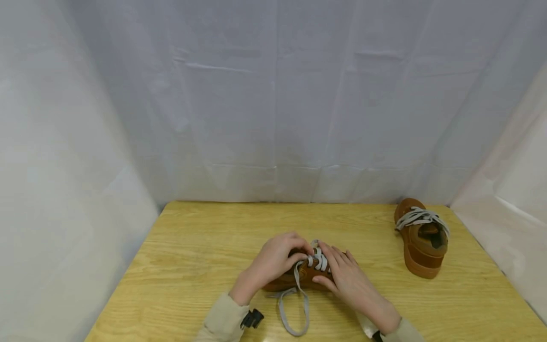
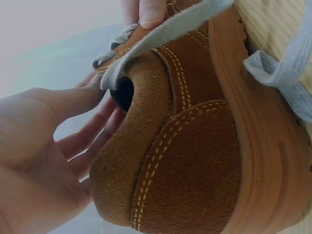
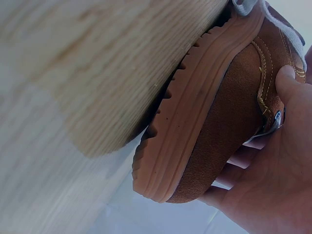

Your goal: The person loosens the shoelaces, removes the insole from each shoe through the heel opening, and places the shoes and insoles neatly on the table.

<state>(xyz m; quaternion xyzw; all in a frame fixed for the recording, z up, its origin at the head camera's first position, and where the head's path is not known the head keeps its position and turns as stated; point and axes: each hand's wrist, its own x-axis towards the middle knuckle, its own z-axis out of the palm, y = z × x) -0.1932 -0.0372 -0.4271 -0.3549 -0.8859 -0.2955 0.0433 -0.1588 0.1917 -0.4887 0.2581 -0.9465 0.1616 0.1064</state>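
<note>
A brown suede shoe [image 2: 195,161] with yellow stitching and a gum-coloured sole stands on the table, its toe to the right in the head view. My left hand [image 1: 278,254] is at the top of the opening, thumb and fingertips pinching the grey shoelace [image 2: 170,31] by the tongue; their exact contact is partly hidden. The lace's loose end [image 1: 306,308] hangs over the near side and loops onto the table. Across the forefoot, my right hand [image 1: 348,280] grips the shoe, thumb on the near side and fingers over the far side.
A matching brown shoe [image 1: 423,263] sits at the table's back right, its grey laces lying across the top and its heel towards me. The wooden table [image 1: 192,266] is bounded by pale sheeting [image 1: 273,104] behind and on both sides.
</note>
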